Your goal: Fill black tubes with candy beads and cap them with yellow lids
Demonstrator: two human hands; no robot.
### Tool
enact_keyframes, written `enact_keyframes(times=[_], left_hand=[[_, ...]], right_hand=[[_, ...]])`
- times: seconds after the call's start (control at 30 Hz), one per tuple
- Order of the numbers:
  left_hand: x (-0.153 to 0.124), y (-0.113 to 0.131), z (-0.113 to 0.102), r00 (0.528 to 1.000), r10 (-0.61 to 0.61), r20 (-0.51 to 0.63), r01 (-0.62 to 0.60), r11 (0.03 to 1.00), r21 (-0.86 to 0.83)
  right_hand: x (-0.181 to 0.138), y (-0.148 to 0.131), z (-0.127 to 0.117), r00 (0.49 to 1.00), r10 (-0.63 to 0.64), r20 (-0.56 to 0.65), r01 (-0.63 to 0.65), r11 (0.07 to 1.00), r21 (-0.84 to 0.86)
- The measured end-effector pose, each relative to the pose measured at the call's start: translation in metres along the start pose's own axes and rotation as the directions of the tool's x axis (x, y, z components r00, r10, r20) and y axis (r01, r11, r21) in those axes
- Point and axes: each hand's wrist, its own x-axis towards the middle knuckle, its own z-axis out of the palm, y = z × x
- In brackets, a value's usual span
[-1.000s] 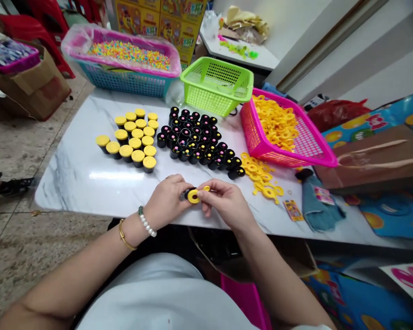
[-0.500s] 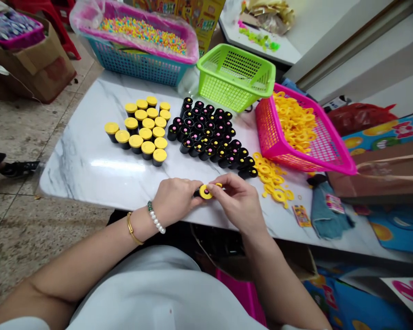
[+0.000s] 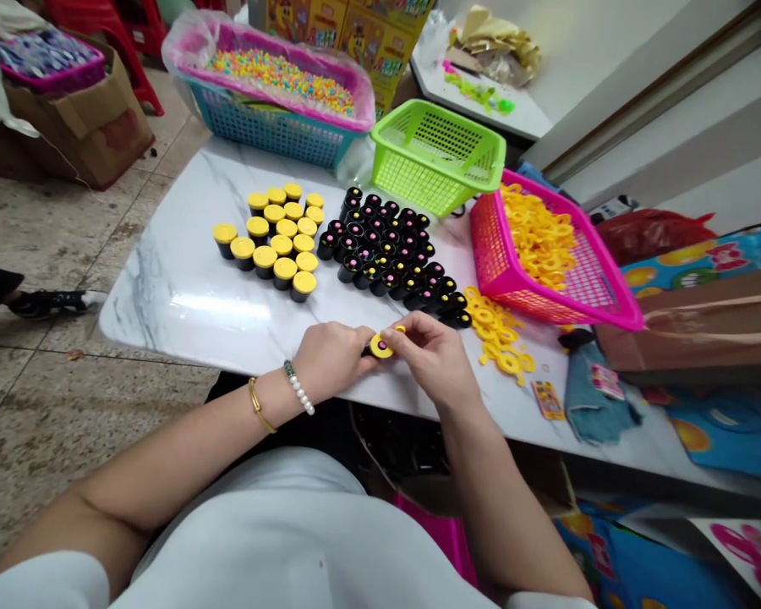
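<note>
My left hand is closed around a small black cup, mostly hidden by the fingers. On the cup's mouth lies a yellow ring-shaped piece with a pink dot showing through its hole. The thumb and fingers of my right hand pinch this yellow ring at its right side. Just beyond my hands stand many open black cups with pink or yellow beads inside. Further left is a group of black cups with yellow lids. Loose yellow rings lie right of my right hand.
A pink basket of yellow rings stands at the right. Behind are a green basket and a blue basket with colourful beads in a pink liner. A small card and a denim cloth lie near the right edge.
The camera view has shifted a little, so the table's things sit slightly further right on the left side. Both hands keep hold of the cup and ring, with barely any finger movement.
</note>
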Motion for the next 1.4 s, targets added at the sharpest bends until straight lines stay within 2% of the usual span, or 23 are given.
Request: enact_keyframes(times=[0.07, 0.17, 0.3, 0.4, 0.5, 0.57, 0.83, 0.93, 1.0, 1.13, 1.23, 1.3, 1.37, 1.4], left_hand=[[-0.001, 0.001, 0.0, 1.0, -0.011, -0.006, 0.011, 1.0, -0.022], [-0.004, 0.004, -0.002, 1.0, -0.018, 0.014, 0.019, 0.998, -0.057], [-0.005, 0.007, -0.004, 1.0, -0.015, 0.02, 0.015, 1.0, -0.007], [-0.005, 0.006, -0.003, 1.0, -0.015, 0.016, 0.015, 1.0, 0.011], [-0.005, 0.004, -0.001, 1.0, -0.018, 0.013, 0.018, 1.0, -0.012], [-0.005, 0.003, 0.0, 1.0, -0.007, 0.002, 0.007, 1.0, -0.027], [-0.005, 0.002, 0.002, 1.0, 0.005, 0.001, -0.005, 1.0, -0.022], [-0.007, 0.002, -0.004, 1.0, 0.024, -0.012, -0.025, 0.994, -0.108], [-0.006, 0.003, -0.009, 1.0, 0.021, 0.007, -0.019, 0.966, -0.258], [0.002, 0.006, -0.015, 0.99, -0.085, 0.11, 0.132, 0.818, -0.56], [0.007, 0.007, -0.012, 0.976, -0.14, 0.165, 0.214, 0.74, -0.637], [0.005, 0.008, -0.01, 0.973, -0.138, 0.183, 0.225, 0.727, -0.649], [-0.001, 0.008, -0.005, 0.985, -0.122, 0.121, 0.172, 0.761, -0.626], [-0.005, 0.008, -0.002, 0.993, -0.108, 0.05, 0.117, 0.792, -0.599]], right_hand=[[-0.004, 0.002, 0.002, 1.0, 0.031, -0.001, -0.031, 0.997, 0.074], [-0.012, 0.004, 0.007, 0.996, 0.063, -0.067, -0.054, 0.991, 0.126], [-0.013, 0.001, 0.005, 0.991, 0.01, -0.131, -0.005, 0.999, 0.039], [-0.006, -0.001, -0.001, 0.993, -0.036, -0.108, 0.033, 0.999, -0.028], [-0.003, -0.002, -0.005, 1.0, 0.008, -0.021, -0.008, 1.0, 0.002], [-0.004, -0.001, -0.004, 1.0, 0.028, -0.005, -0.028, 0.999, 0.017], [-0.007, 0.003, 0.003, 0.993, 0.044, -0.109, -0.044, 0.999, -0.001], [-0.009, 0.004, 0.005, 0.992, 0.02, -0.122, -0.022, 1.0, -0.013], [-0.012, 0.006, 0.008, 0.992, -0.007, -0.128, 0.006, 1.0, -0.008], [-0.017, 0.011, 0.017, 0.983, -0.072, -0.172, 0.066, 0.997, -0.039], [-0.018, 0.014, 0.023, 0.966, -0.107, -0.237, 0.083, 0.991, -0.109], [-0.018, 0.014, 0.026, 0.955, -0.125, -0.269, 0.091, 0.987, -0.135], [-0.019, 0.014, 0.027, 0.959, -0.123, -0.255, 0.097, 0.989, -0.113], [-0.02, 0.013, 0.026, 0.968, -0.113, -0.225, 0.094, 0.991, -0.093]])
